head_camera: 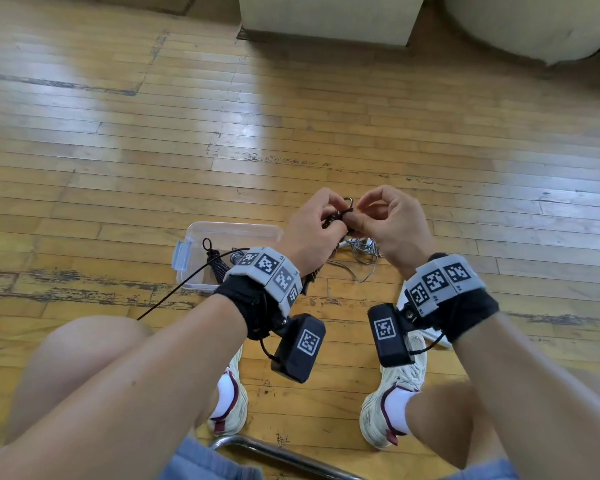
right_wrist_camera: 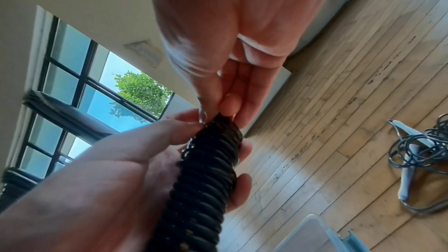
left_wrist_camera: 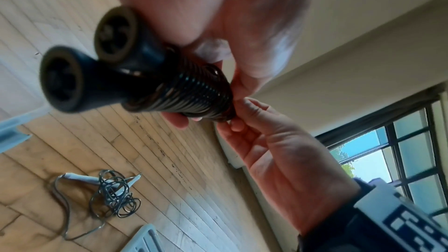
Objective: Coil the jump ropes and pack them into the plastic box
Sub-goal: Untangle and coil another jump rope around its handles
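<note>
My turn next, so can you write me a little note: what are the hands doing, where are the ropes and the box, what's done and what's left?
Left hand grips the black jump rope, its cord wound round both handles. Right hand pinches the cord's end at the top of the bundle.
Plastic box sits open on the floor, with one wound black rope already inside.
Grey rope lies tangled on the floor, beside the box.
Done: one rope packed, the second nearly wound.
Left: secure the end, pack this bundle, coil and pack the grey one.
</note>
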A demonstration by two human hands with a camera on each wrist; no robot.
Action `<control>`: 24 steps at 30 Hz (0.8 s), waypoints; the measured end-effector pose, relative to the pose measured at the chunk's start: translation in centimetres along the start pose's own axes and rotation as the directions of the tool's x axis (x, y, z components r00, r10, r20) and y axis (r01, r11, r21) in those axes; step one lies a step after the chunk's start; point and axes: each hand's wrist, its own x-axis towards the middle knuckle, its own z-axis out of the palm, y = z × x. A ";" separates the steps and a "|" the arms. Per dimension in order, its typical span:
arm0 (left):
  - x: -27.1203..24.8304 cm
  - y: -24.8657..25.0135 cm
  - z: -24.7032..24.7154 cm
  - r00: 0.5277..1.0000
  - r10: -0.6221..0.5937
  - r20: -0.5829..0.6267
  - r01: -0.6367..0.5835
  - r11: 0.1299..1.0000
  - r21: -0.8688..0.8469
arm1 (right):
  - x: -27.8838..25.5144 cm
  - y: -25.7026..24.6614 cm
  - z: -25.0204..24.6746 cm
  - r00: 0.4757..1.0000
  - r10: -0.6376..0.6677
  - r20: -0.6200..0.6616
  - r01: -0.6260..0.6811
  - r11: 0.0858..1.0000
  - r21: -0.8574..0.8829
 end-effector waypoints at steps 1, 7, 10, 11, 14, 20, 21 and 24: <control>0.0 0.1 -0.1 1.000 0.005 0.013 -0.005 1.000 0.014 | 0.1 -0.1 -0.1 1.000 0.002 -0.006 -0.002 1.000 0.012; 0.3 -0.4 -0.3 0.989 0.145 -0.040 -0.119 0.919 0.376 | 0.5 -0.1 0.3 0.998 -0.002 0.060 0.006 0.998 -0.055; 0.6 -0.6 -0.6 0.981 0.188 -0.047 -0.146 0.878 0.456 | 0.4 -0.5 0.1 0.990 0.015 0.141 -0.012 1.000 -0.017; 0.6 -0.6 -0.7 0.979 0.198 -0.040 -0.156 0.867 0.473 | 0.4 -0.6 0.0 0.987 0.026 0.162 -0.031 0.999 0.024; 0.4 -0.5 -0.5 0.978 0.209 -0.008 -0.175 0.837 0.519 | 0.5 -0.7 -0.3 0.984 0.038 0.177 -0.053 0.996 0.078; 0.2 -0.3 -0.7 0.957 0.277 0.087 -0.271 0.747 0.606 | 0.4 -1.4 -0.2 0.967 0.079 0.243 -0.101 0.992 0.078; 0.1 -0.4 -0.7 0.947 0.304 0.101 -0.297 0.715 0.632 | 0.4 -1.5 -0.1 0.965 0.095 0.243 -0.107 0.994 0.035; -0.1 -0.7 -0.4 0.942 0.310 0.131 -0.306 0.628 0.715 | 0.8 -1.3 0.1 0.964 0.117 0.239 -0.079 0.983 -0.164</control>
